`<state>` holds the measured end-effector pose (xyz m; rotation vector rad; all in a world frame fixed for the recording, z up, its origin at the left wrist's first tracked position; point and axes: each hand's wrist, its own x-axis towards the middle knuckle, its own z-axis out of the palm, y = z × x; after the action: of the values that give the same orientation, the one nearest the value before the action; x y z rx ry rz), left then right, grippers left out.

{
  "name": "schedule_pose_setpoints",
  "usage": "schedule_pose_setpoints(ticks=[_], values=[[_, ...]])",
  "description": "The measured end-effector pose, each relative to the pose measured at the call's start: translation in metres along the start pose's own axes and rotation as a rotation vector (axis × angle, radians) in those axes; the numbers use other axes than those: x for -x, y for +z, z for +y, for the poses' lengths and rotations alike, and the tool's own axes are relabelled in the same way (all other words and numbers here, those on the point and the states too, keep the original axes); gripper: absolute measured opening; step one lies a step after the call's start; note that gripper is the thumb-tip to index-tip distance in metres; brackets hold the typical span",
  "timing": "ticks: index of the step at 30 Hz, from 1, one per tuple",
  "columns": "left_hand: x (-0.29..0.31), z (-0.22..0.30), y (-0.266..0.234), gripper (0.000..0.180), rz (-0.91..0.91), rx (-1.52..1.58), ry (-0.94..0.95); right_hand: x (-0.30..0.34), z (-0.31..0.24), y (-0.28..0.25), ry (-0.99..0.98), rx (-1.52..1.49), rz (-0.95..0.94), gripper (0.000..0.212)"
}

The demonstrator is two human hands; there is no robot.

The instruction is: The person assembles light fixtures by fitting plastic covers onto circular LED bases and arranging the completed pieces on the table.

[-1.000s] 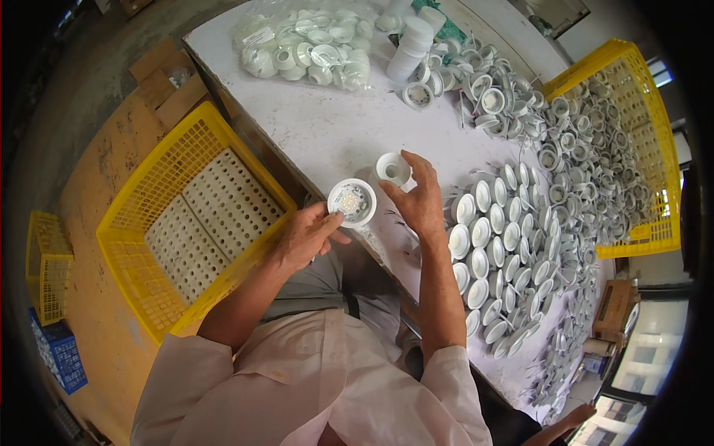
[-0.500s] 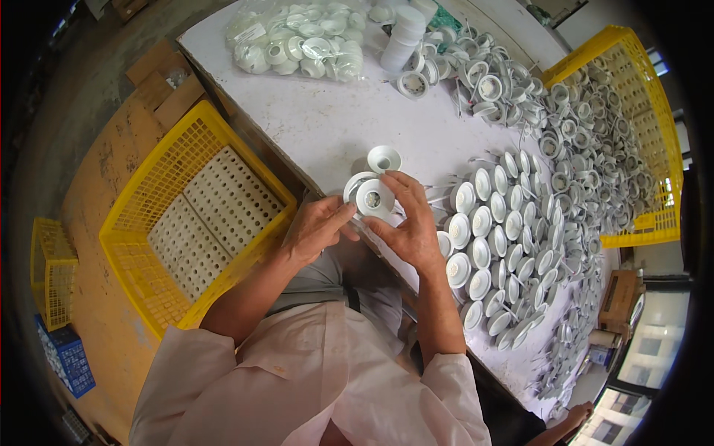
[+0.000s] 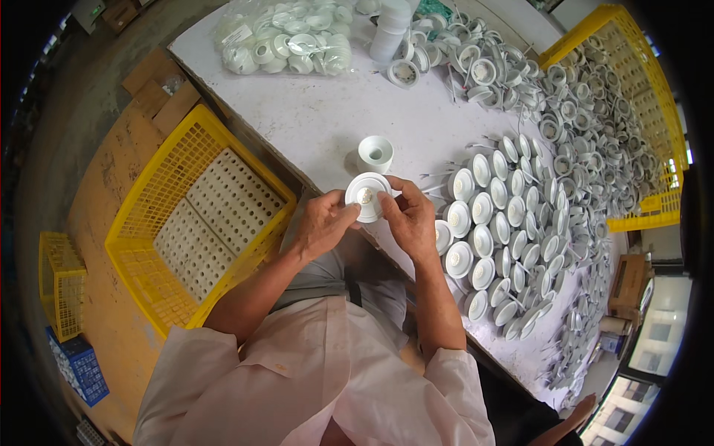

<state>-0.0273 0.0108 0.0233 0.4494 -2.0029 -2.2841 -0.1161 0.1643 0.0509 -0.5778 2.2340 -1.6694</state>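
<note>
Cone has centred over lamp; left fingers and right fingers hold both.

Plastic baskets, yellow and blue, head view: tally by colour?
Yellow latticed plastic baskets: 3 (large left one, small far-left one, right one beside the heaped lamp parts)
Blue latticed plastic basket: 1
Total: 4
</note>
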Motion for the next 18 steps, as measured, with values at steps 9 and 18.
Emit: schedule_pose_setpoints(ticks=[9,18], values=[[-0.001,0.006,0.011,0.023,0.106,-0.062,-0.045,0.005,0.004,0.009,0.017,0.052,0.123,0.02],[-0.007,-0.004,0.017,0.025,0.099,-0.068,-0.036,0.011,0.01,0.005,0.014,0.063,0.194,0.02]])
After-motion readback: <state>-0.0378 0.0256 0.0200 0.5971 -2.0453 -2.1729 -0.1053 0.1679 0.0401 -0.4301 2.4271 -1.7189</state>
